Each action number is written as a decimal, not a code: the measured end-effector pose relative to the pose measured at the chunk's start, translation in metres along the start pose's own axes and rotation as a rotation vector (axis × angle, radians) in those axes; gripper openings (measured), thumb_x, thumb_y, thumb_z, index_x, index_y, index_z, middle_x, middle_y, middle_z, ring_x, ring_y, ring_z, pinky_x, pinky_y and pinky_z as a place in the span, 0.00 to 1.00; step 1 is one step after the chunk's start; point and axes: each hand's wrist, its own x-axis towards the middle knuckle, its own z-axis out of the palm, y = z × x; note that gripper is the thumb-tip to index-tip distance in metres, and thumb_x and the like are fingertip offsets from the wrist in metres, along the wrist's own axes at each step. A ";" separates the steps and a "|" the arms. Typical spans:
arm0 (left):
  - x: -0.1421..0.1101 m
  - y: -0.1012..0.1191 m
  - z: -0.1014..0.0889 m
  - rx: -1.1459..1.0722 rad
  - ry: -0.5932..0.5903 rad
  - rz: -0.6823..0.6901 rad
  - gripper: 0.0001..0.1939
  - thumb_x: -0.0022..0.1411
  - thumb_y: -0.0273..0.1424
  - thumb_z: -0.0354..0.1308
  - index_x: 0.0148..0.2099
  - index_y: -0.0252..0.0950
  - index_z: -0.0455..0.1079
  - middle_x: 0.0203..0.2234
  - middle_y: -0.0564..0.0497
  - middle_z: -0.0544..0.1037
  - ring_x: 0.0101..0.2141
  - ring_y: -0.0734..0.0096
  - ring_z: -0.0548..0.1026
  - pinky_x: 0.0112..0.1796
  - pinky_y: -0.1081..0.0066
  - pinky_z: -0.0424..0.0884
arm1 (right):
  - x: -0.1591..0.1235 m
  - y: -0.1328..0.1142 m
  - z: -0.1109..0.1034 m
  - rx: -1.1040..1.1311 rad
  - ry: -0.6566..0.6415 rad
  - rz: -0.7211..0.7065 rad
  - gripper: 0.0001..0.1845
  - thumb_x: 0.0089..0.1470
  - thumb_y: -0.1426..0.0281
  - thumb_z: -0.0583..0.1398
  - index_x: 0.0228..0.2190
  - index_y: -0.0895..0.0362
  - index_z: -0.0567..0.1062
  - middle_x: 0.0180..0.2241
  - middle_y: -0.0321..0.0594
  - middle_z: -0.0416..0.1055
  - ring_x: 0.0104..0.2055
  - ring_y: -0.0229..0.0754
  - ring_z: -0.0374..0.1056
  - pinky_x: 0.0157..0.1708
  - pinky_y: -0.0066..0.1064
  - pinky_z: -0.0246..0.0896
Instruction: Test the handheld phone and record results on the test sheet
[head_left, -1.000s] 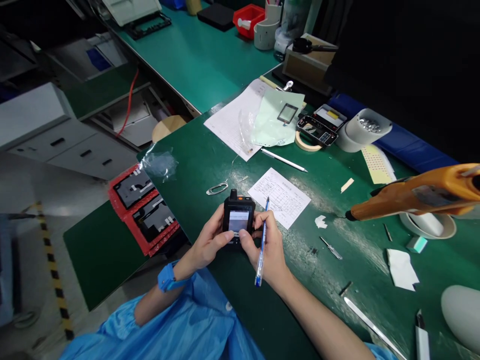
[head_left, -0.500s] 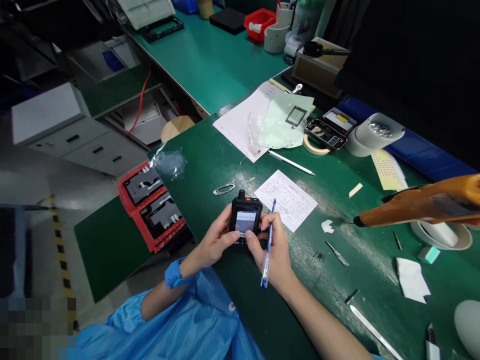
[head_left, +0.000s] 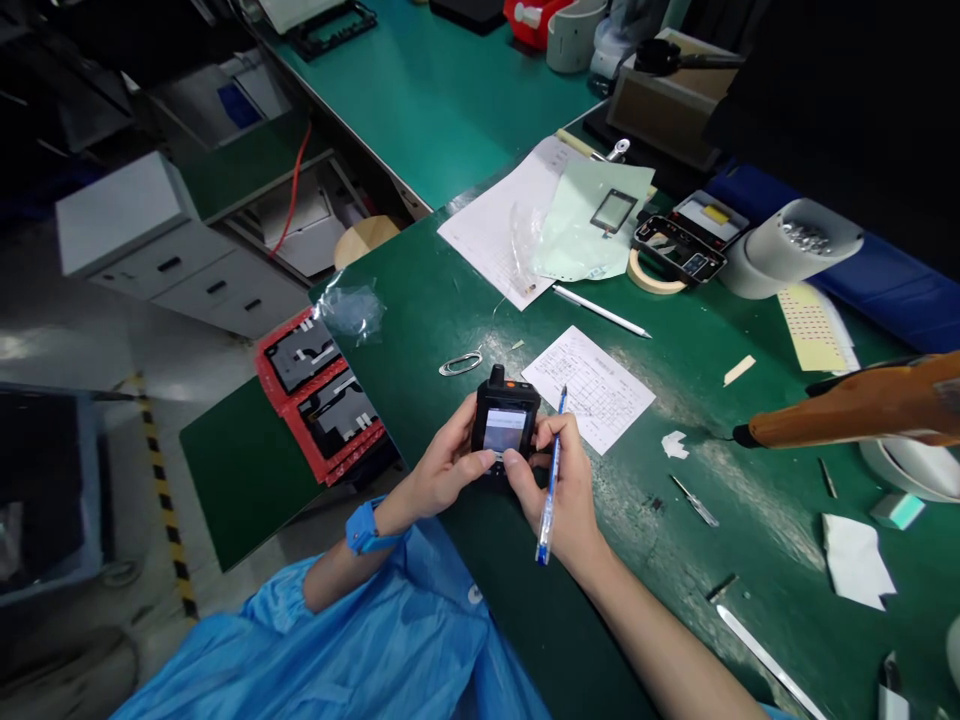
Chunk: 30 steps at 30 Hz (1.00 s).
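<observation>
A small black handheld device (head_left: 504, 425) with a lit screen and a stub antenna is held upright over the green bench (head_left: 450, 300). My left hand (head_left: 444, 472) wraps its left side, thumb near the screen's lower edge. My right hand (head_left: 564, 487) grips the right side, thumb on the keys below the screen, and keeps a blue pen (head_left: 550, 490) tucked between its fingers. A small printed form (head_left: 589, 387) lies just behind the device. On my left wrist sits a blue watch (head_left: 363, 527).
Papers with a glass screen part (head_left: 570, 215), a white stylus (head_left: 600, 311), a tape roll (head_left: 652, 278) and an opened device (head_left: 690, 245) lie farther back. An orange electric screwdriver (head_left: 855, 410) hangs at right. Red trays (head_left: 322, 395) sit at the bench's left edge. A metal ruler (head_left: 765, 660) lies front right.
The view has shifted, so everything sits slightly further right and up. Both hands keep the same hold on the device and pen; my right thumb stays on the keys.
</observation>
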 end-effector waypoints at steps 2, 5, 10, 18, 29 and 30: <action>0.000 0.001 0.001 0.004 -0.003 0.007 0.29 0.72 0.40 0.70 0.70 0.39 0.75 0.58 0.43 0.87 0.57 0.50 0.86 0.57 0.62 0.82 | 0.000 0.000 0.000 -0.008 -0.002 0.002 0.17 0.62 0.62 0.65 0.36 0.48 0.59 0.33 0.29 0.68 0.25 0.33 0.60 0.25 0.25 0.63; 0.000 0.003 0.002 0.012 -0.001 0.007 0.28 0.72 0.41 0.69 0.69 0.39 0.75 0.56 0.43 0.87 0.55 0.50 0.87 0.56 0.61 0.82 | -0.001 0.001 -0.001 -0.014 -0.003 0.008 0.17 0.63 0.62 0.65 0.36 0.47 0.59 0.32 0.29 0.68 0.26 0.34 0.60 0.25 0.26 0.64; 0.000 0.002 0.004 0.035 0.032 -0.007 0.28 0.72 0.44 0.69 0.68 0.38 0.76 0.56 0.42 0.87 0.56 0.47 0.85 0.57 0.58 0.82 | 0.000 0.001 -0.001 -0.017 -0.011 -0.003 0.17 0.63 0.62 0.64 0.36 0.47 0.58 0.31 0.28 0.67 0.25 0.34 0.59 0.25 0.26 0.62; 0.001 0.003 0.005 0.052 0.062 -0.037 0.28 0.73 0.44 0.69 0.69 0.38 0.77 0.59 0.42 0.86 0.58 0.47 0.84 0.60 0.58 0.80 | -0.001 0.001 0.000 -0.022 0.007 0.015 0.16 0.63 0.62 0.63 0.36 0.47 0.58 0.28 0.26 0.65 0.24 0.34 0.59 0.24 0.26 0.61; 0.000 -0.001 0.006 0.036 0.061 0.011 0.26 0.76 0.43 0.67 0.70 0.40 0.77 0.62 0.44 0.85 0.62 0.49 0.83 0.63 0.62 0.78 | 0.000 0.000 0.001 -0.012 0.009 0.020 0.17 0.62 0.62 0.64 0.36 0.47 0.58 0.29 0.26 0.65 0.23 0.33 0.57 0.23 0.26 0.59; 0.000 -0.002 0.005 0.023 0.051 0.026 0.25 0.76 0.42 0.67 0.70 0.41 0.77 0.62 0.45 0.85 0.62 0.50 0.83 0.63 0.63 0.77 | 0.000 0.000 0.001 -0.013 0.011 0.019 0.17 0.62 0.62 0.64 0.36 0.47 0.58 0.29 0.26 0.65 0.23 0.33 0.58 0.23 0.26 0.60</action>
